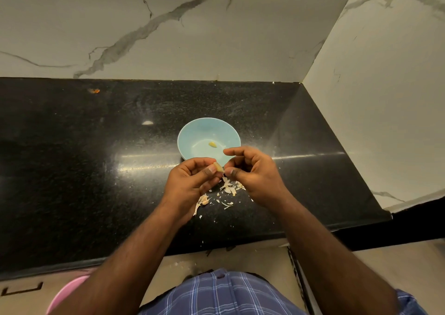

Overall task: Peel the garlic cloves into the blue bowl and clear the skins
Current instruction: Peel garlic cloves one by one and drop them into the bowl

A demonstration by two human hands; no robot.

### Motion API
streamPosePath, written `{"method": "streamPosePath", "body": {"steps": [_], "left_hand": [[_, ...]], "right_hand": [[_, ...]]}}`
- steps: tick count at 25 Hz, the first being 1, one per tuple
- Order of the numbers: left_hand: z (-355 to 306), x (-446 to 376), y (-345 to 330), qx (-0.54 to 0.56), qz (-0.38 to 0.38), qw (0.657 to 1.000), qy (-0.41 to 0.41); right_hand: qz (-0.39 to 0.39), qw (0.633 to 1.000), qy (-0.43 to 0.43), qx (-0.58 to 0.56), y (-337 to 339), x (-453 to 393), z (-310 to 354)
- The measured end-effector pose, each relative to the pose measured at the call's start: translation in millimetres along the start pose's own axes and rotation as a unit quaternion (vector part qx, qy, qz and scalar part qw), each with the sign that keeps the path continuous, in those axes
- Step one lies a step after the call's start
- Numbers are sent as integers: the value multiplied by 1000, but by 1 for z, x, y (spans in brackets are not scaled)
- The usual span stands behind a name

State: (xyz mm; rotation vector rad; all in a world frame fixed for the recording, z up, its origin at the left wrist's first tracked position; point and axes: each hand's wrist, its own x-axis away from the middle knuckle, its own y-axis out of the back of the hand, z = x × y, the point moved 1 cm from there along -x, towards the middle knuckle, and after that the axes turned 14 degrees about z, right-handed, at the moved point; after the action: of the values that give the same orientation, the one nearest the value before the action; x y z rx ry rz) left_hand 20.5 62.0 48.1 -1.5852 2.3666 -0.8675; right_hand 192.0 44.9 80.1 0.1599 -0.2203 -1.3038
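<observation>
Papery skin coming off garlic clove [218, 167] pinched in left hand [192, 182], right hand [250, 172] fingertips nipping its tip; next, drop into blue bowl [192, 131].

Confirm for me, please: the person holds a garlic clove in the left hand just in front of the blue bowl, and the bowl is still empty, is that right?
Not quite: the blue bowl is not empty. The head view shows one peeled clove lying in its bottom. The rest stands: the left hand pinches a garlic clove just in front of the bowl, with the right hand picking at it.
</observation>
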Motion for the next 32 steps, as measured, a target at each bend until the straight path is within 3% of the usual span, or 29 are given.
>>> {"method": "streamPosePath", "body": {"steps": [8,14,19,24,28,32], "left_hand": [[5,2,-4,50,14,998,43],[4,1,-3,68,9,995,70],[5,3,1,55,6,995,80],[8,2,6,38,-9,995,90],[10,2,7,0,-13,995,99],[13,1,8,-41,-7,994,100]], "right_hand": [[13,1000,1,14,8,7,-6],[-19,998,13,57,6,6,-9],[-54,993,-5,107,13,8,-15],[-36,982,-75,170,11,11,-27],[-79,988,-42,126,6,9,-24],[-67,986,-45,149,-1,5,-27]]}}
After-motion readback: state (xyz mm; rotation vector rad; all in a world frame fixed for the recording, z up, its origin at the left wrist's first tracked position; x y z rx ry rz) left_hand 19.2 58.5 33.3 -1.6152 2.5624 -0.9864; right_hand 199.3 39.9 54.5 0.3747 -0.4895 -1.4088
